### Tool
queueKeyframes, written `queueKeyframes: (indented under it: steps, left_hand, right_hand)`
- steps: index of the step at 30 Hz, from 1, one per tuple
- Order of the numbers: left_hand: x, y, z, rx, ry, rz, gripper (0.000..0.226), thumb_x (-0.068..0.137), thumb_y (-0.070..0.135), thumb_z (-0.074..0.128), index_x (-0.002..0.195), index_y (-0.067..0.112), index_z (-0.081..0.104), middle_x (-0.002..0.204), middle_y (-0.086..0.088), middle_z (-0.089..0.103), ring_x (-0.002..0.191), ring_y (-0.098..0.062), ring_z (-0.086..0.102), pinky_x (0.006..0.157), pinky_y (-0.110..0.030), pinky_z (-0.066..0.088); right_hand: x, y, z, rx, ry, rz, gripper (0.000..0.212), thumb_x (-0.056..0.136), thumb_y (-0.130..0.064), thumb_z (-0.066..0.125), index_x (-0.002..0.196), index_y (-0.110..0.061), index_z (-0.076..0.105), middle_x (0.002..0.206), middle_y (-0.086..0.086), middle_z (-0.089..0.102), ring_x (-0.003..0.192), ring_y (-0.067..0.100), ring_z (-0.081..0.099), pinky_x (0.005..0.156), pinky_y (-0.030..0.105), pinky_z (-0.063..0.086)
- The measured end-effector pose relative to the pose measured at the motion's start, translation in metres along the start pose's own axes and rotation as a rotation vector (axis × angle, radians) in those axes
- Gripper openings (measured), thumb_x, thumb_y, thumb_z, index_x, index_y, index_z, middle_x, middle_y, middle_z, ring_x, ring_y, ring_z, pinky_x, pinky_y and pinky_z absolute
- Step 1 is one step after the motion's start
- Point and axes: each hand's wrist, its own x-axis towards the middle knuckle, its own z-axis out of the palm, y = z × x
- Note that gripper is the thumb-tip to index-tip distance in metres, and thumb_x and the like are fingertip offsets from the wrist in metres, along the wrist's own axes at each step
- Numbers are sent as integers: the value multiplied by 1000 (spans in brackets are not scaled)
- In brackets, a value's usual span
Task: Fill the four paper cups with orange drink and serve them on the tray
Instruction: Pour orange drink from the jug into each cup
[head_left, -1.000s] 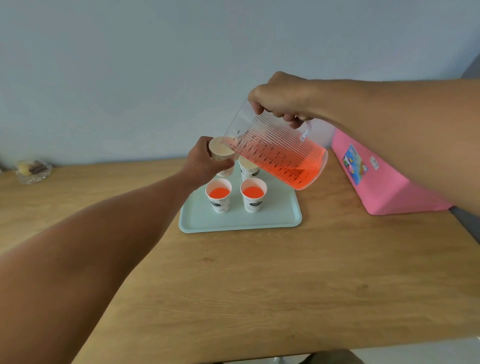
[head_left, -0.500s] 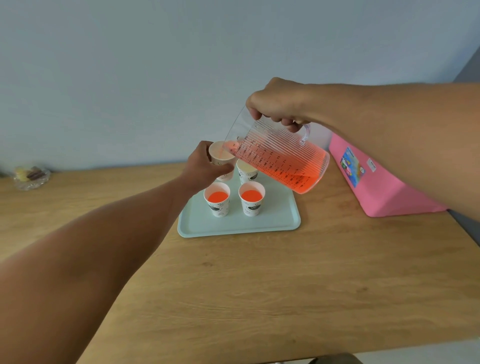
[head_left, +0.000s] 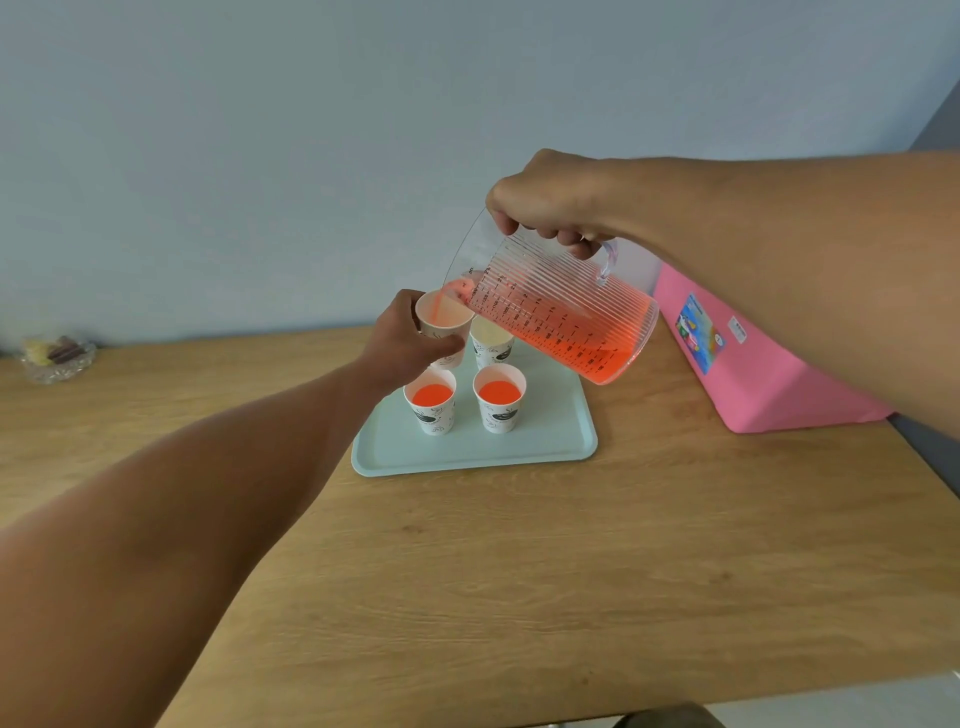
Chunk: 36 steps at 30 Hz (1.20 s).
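Note:
My left hand (head_left: 405, 343) grips a white paper cup (head_left: 441, 319), held raised above the back left of the pale green tray (head_left: 550, 441). My right hand (head_left: 550, 208) holds the handle of a clear ribbed measuring jug (head_left: 561, 317) of orange drink, tilted left. A thin orange stream runs from its spout into the held cup. Two front cups, one on the left (head_left: 431, 402) and one on the right (head_left: 500, 397), stand on the tray with orange drink inside. A fourth cup (head_left: 491, 343) stands at the back right, partly hidden behind the jug, its inside pale.
The tray sits on a wooden table (head_left: 519, 571) against a blue-grey wall. A pink box (head_left: 753, 384) leans at the right, close to the jug. A small glass dish (head_left: 57, 356) with wrapped sweets rests at the far left. The table's near edge runs along the bottom right.
The jug has tilted further toward the held cup, and orange drink now streams from the spout into it. Both hands stay near the same place over the tray.

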Motion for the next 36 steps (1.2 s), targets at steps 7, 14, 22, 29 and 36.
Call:
queueKeyframes:
  steps: [7,14,22,29,36]
  left_hand:
    - [0,3,-2,5,10,1,72,71,33,91,129,22,50,117,6,63,102,-15,61,68,-18,44]
    - [0,4,-1,-8,9,1,71,70,32,91,128,22,51,116,6,64,101,-14,62,69,-19,45]
    - [0,4,-3,-14,10,6,70,70,32,90,127,21,50,115,6,64,101,-13,63,70,-20,46]
    - [-1,4,-4,-9,17,5,70,71,33,90,127,22,50,114,8,63,99,-11,63,68,-19,45]
    - [-4,2,-1,2,9,4,70,72,33,89,129,21,50,118,5,63,103,-16,62,70,-21,46]
  right_hand:
    - [0,3,-2,1,9,11,10,82,-21,61,82,-17,51,70,3,40,53,19,34,49,25,35]
    - [-2,0,-6,-5,8,7,11,82,-20,61,81,-18,50,70,3,39,52,18,32,50,25,35]
    - [-4,-4,-5,-8,6,-2,10,83,-21,60,82,-17,51,70,3,40,52,18,33,49,25,35]
    - [-4,-4,-5,-17,8,7,9,84,-21,60,82,-17,52,68,1,40,50,16,33,47,24,36]
    - [-4,-3,-5,-24,5,9,10,84,-21,60,81,-17,51,67,1,40,49,16,32,47,24,36]
